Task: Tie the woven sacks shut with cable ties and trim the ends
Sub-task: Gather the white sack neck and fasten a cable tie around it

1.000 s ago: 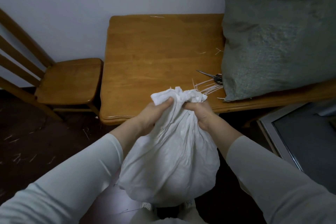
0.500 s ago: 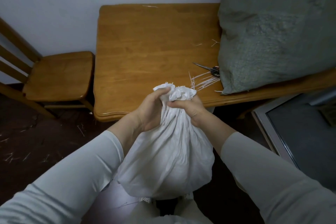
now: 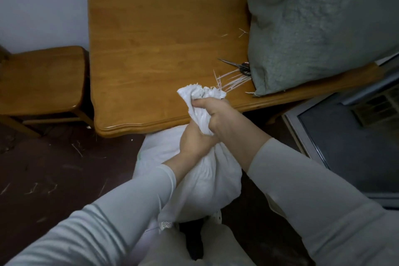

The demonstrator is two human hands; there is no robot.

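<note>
A filled white woven sack (image 3: 207, 183) hangs in front of me, below the table's front edge. Its mouth is gathered into a twisted neck (image 3: 200, 95) that sticks up over the edge. My right hand (image 3: 218, 114) is wrapped around the neck near the top. My left hand (image 3: 194, 140) grips the neck just below it, touching the right hand. A loose bundle of white cable ties (image 3: 232, 81) lies on the table beyond the sack's mouth. Scissors (image 3: 238, 66) lie behind the ties, their handles against a big grey-green sack (image 3: 313, 24).
The wooden table (image 3: 155, 49) stands against a pale wall, with the grey-green sack filling its right side. A wooden chair (image 3: 43, 80) is to the left. Another white sack (image 3: 159, 147) lies on the dark floor, which is strewn with tie offcuts. A grey framed panel (image 3: 345, 147) is at right.
Both hands have closed in on the sack's neck and bunched it tighter. My right hand now sits above my left. The view has dropped and shifted left.
</note>
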